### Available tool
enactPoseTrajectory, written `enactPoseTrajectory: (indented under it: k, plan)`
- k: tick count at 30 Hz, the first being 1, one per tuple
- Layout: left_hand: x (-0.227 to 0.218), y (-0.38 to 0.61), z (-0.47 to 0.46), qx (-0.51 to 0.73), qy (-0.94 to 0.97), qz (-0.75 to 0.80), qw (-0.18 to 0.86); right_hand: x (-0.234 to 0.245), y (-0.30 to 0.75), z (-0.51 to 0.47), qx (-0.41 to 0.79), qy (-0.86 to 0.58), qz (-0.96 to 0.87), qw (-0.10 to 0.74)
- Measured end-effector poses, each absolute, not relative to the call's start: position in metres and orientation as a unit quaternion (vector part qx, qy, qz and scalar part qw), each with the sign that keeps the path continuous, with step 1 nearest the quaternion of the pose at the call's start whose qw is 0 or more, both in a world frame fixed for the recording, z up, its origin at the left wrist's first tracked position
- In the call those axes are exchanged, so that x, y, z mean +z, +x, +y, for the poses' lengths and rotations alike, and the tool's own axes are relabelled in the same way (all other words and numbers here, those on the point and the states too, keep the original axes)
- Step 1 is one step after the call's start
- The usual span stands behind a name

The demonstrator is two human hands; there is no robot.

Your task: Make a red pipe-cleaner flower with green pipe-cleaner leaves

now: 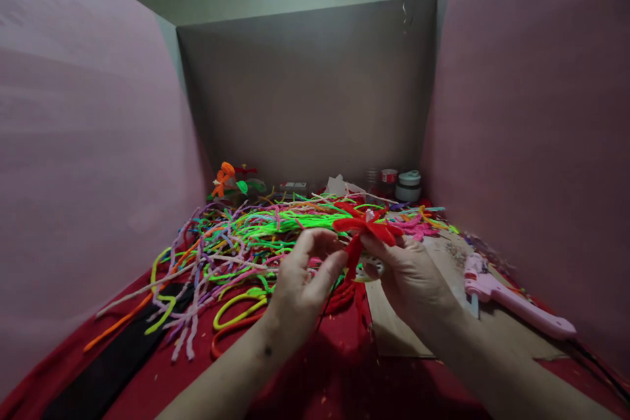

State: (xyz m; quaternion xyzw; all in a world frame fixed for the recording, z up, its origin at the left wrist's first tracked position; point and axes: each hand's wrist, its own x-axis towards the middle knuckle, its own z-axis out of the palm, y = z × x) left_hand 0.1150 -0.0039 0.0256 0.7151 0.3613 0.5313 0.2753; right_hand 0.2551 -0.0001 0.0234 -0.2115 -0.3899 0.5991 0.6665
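Note:
My right hand (411, 272) pinches a red fuzzy pipe cleaner flower (381, 231) between thumb and fingers. The flower has spread petals and a small white centre, and one petal hangs down toward my left hand. My left hand (305, 275) is closed, its fingers curled and its thumb against that hanging petal; its exact hold on the flower is partly hidden. A white-and-green round piece shows just below the flower, by my right fingers, too unclear to name. Behind my hands lies a tangled heap of pipe cleaners (275, 220) in green, pink, purple and orange.
A pink glue gun (516, 305) rests on a cardboard sheet (401, 325) at right. An orange flower (225, 178) stands at the back left, a lidded jar (408, 186) at the back right. Pink walls (536, 118) flank the red cloth (305, 384).

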Motion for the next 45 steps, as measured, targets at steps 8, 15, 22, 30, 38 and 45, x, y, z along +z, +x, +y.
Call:
enactPoseTrajectory:
  k: [8,15,22,30,38,45]
  plan:
    - [0.003,0.126,-0.001,0.471,0.793,0.382,0.057,0.017,0.25,-0.002,0.545,-0.232,-0.449,0.669]
    - [0.0,0.121,0.011,0.494,0.802,0.335,0.0,0.01,0.25,0.0,0.473,-0.273,-0.501,0.672]
    - [0.002,0.121,0.009,0.506,0.715,0.406,0.261,0.017,0.25,-0.004,0.431,-0.338,-0.566,0.616]
    - [0.021,0.121,0.005,0.47,0.627,0.377,0.494,0.016,0.254,0.008,0.558,-0.282,-0.548,0.556]
    - [0.018,0.116,0.01,0.456,0.605,0.352,0.55,0.009,0.254,0.01,0.585,-0.26,-0.48,0.6]
    - [0.018,0.118,0.011,0.464,0.561,0.348,0.591,0.009,0.251,0.01,0.623,-0.271,-0.43,0.594]
